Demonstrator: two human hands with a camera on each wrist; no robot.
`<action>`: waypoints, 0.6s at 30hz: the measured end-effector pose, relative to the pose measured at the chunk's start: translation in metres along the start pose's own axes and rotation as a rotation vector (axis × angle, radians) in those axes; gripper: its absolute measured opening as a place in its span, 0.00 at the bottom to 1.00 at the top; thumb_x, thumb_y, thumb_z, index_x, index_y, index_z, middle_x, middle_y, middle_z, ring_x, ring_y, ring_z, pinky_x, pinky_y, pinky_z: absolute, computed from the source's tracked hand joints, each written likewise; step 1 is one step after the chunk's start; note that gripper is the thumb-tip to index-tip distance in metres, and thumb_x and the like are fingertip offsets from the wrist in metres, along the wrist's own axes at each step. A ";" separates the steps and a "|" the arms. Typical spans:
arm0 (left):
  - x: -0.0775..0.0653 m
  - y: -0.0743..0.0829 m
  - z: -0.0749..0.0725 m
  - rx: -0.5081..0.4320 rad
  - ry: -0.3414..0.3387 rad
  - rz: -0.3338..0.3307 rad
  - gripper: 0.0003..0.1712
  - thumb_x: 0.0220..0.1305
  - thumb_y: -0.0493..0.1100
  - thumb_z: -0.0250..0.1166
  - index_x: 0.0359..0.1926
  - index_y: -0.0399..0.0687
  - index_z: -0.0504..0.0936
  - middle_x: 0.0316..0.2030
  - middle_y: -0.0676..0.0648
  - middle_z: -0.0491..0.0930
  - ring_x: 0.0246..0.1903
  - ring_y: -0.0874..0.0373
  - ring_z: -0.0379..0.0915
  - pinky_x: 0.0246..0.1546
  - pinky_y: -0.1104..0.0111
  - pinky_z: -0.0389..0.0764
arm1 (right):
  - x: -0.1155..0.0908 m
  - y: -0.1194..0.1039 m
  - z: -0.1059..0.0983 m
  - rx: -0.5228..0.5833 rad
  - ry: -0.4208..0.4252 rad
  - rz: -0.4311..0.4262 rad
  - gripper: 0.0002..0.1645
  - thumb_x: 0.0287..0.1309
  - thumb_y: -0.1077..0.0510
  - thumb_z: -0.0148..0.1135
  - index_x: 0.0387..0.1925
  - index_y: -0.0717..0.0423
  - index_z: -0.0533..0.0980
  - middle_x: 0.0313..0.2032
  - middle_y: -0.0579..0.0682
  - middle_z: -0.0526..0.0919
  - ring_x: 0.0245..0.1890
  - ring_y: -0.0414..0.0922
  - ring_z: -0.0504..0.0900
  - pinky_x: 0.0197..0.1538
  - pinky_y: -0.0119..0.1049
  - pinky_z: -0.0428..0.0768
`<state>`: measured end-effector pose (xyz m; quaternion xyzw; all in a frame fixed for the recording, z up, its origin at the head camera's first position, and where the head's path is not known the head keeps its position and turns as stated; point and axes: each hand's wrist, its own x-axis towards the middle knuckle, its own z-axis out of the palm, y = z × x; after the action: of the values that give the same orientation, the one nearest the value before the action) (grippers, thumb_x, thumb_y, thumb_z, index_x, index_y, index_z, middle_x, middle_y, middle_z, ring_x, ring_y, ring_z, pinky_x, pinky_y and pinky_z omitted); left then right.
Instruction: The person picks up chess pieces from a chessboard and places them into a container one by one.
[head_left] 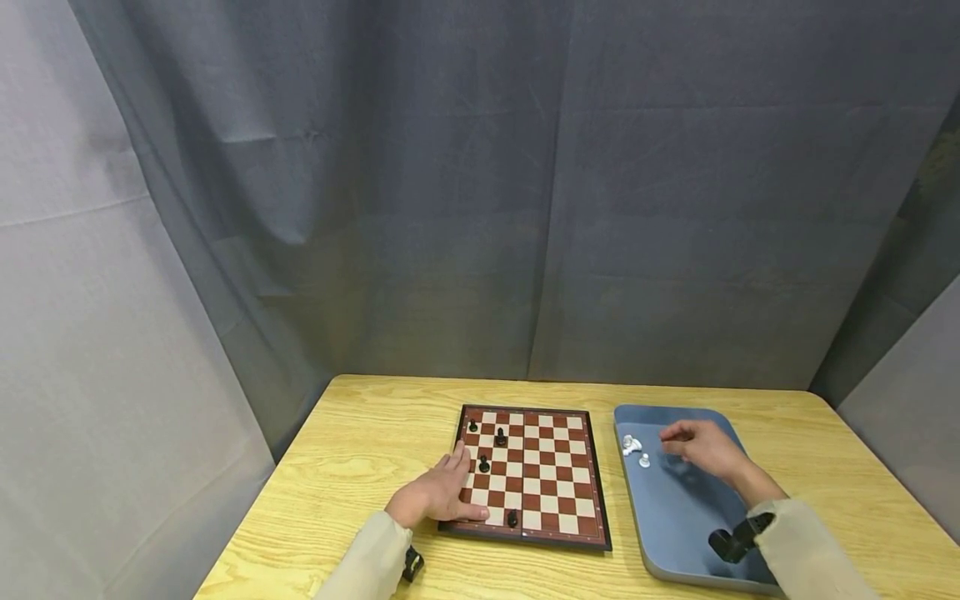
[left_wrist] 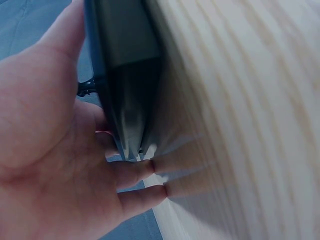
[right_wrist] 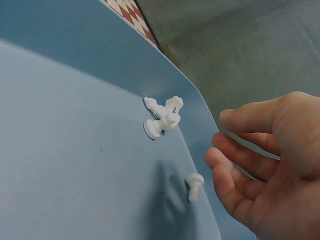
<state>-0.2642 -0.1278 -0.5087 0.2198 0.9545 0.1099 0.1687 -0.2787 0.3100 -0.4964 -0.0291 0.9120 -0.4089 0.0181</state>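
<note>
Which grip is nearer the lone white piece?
Right: the right grip hovers over the blue tray beside that white piece; the left grip lies farther off, on the chessboard.

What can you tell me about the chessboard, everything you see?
The chessboard lies flat and open on the wood-grain table, left of the blue tray. Reddish-brown and cream squares fill two halves meeting at a central seam, within a black rim; it looks like plastic. At least four black pieces sit on its left half. The left hand lies across its left edge, hiding some squares there.
</note>
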 end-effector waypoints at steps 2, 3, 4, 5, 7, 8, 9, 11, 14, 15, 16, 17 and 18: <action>0.000 0.000 0.000 0.001 -0.001 0.001 0.62 0.55 0.72 0.58 0.74 0.38 0.41 0.73 0.40 0.34 0.70 0.41 0.42 0.64 0.52 0.58 | -0.001 -0.003 0.001 0.003 0.003 -0.001 0.17 0.59 0.60 0.63 0.47 0.67 0.77 0.40 0.55 0.81 0.36 0.51 0.78 0.36 0.43 0.78; 0.000 0.000 0.000 -0.001 -0.002 0.001 0.62 0.55 0.72 0.58 0.74 0.38 0.41 0.73 0.40 0.34 0.70 0.41 0.42 0.64 0.53 0.58 | -0.002 -0.005 0.002 0.007 0.005 -0.003 0.17 0.59 0.60 0.63 0.47 0.67 0.77 0.40 0.55 0.81 0.36 0.51 0.78 0.36 0.44 0.78; 0.000 0.000 0.000 -0.002 0.000 0.002 0.62 0.55 0.72 0.58 0.74 0.38 0.41 0.73 0.39 0.34 0.70 0.40 0.42 0.64 0.52 0.58 | -0.003 -0.007 0.003 0.012 0.006 -0.009 0.18 0.59 0.59 0.63 0.47 0.67 0.77 0.40 0.55 0.81 0.36 0.51 0.78 0.36 0.44 0.78; 0.000 -0.001 0.000 -0.004 -0.001 0.003 0.62 0.55 0.72 0.58 0.74 0.37 0.41 0.73 0.39 0.34 0.70 0.40 0.42 0.64 0.52 0.58 | -0.004 -0.010 0.004 0.015 0.004 -0.022 0.18 0.59 0.58 0.63 0.47 0.68 0.77 0.40 0.56 0.81 0.36 0.52 0.78 0.36 0.45 0.78; 0.000 -0.001 0.000 -0.004 -0.002 0.005 0.62 0.55 0.72 0.58 0.74 0.37 0.41 0.73 0.39 0.34 0.70 0.40 0.42 0.64 0.52 0.58 | -0.007 -0.016 0.008 0.019 0.008 -0.053 0.19 0.59 0.57 0.64 0.47 0.67 0.77 0.39 0.56 0.81 0.35 0.52 0.79 0.35 0.47 0.79; 0.000 -0.001 0.000 -0.004 -0.002 0.006 0.62 0.55 0.72 0.58 0.74 0.37 0.41 0.73 0.39 0.34 0.70 0.40 0.42 0.64 0.52 0.57 | -0.008 -0.019 0.010 0.022 0.009 -0.072 0.19 0.59 0.56 0.64 0.47 0.67 0.77 0.39 0.56 0.82 0.34 0.52 0.79 0.34 0.49 0.78; 0.000 -0.002 0.000 -0.003 -0.003 0.007 0.62 0.55 0.72 0.58 0.74 0.37 0.41 0.73 0.39 0.34 0.70 0.40 0.42 0.64 0.53 0.57 | -0.009 -0.022 0.013 0.023 0.003 -0.094 0.20 0.59 0.55 0.63 0.47 0.67 0.77 0.38 0.57 0.82 0.34 0.52 0.79 0.34 0.50 0.78; 0.000 -0.002 0.000 -0.005 -0.008 0.010 0.62 0.55 0.72 0.57 0.74 0.37 0.41 0.73 0.39 0.34 0.70 0.40 0.41 0.65 0.53 0.57 | -0.012 -0.030 0.018 0.038 -0.005 -0.120 0.19 0.59 0.56 0.63 0.47 0.67 0.77 0.38 0.56 0.82 0.34 0.52 0.80 0.33 0.50 0.78; -0.001 -0.002 -0.001 -0.010 -0.011 0.016 0.62 0.55 0.72 0.57 0.74 0.36 0.40 0.73 0.38 0.34 0.70 0.40 0.41 0.65 0.53 0.56 | -0.014 -0.041 0.027 0.061 -0.019 -0.122 0.18 0.59 0.58 0.64 0.47 0.66 0.78 0.37 0.54 0.82 0.35 0.51 0.80 0.34 0.47 0.79; -0.001 -0.002 -0.002 -0.012 -0.011 0.017 0.62 0.56 0.72 0.57 0.74 0.36 0.40 0.73 0.38 0.34 0.70 0.40 0.41 0.65 0.52 0.56 | -0.015 -0.044 0.030 0.064 -0.028 -0.126 0.17 0.59 0.59 0.63 0.47 0.66 0.78 0.37 0.54 0.82 0.36 0.51 0.80 0.35 0.44 0.79; -0.002 -0.001 -0.002 -0.014 -0.010 0.019 0.62 0.56 0.72 0.58 0.73 0.36 0.40 0.73 0.38 0.34 0.70 0.40 0.41 0.65 0.52 0.56 | -0.016 -0.047 0.034 0.065 -0.032 -0.128 0.16 0.59 0.59 0.63 0.47 0.65 0.78 0.38 0.53 0.82 0.36 0.49 0.80 0.36 0.43 0.79; -0.002 -0.001 -0.002 -0.012 -0.008 0.019 0.63 0.55 0.72 0.58 0.73 0.36 0.40 0.73 0.38 0.34 0.69 0.39 0.41 0.65 0.52 0.56 | -0.017 -0.050 0.037 0.064 -0.039 -0.135 0.16 0.59 0.60 0.63 0.46 0.65 0.78 0.38 0.53 0.82 0.37 0.48 0.80 0.37 0.41 0.79; -0.002 -0.001 -0.001 -0.009 -0.005 0.020 0.63 0.55 0.72 0.58 0.73 0.36 0.41 0.73 0.38 0.34 0.69 0.39 0.42 0.65 0.52 0.56 | -0.018 -0.052 0.040 0.064 -0.046 -0.140 0.15 0.59 0.60 0.64 0.46 0.64 0.79 0.39 0.53 0.82 0.37 0.47 0.79 0.37 0.40 0.79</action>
<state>-0.2635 -0.1299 -0.5072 0.2287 0.9513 0.1155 0.1711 -0.2566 0.2471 -0.4837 -0.1017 0.8934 -0.4374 0.0111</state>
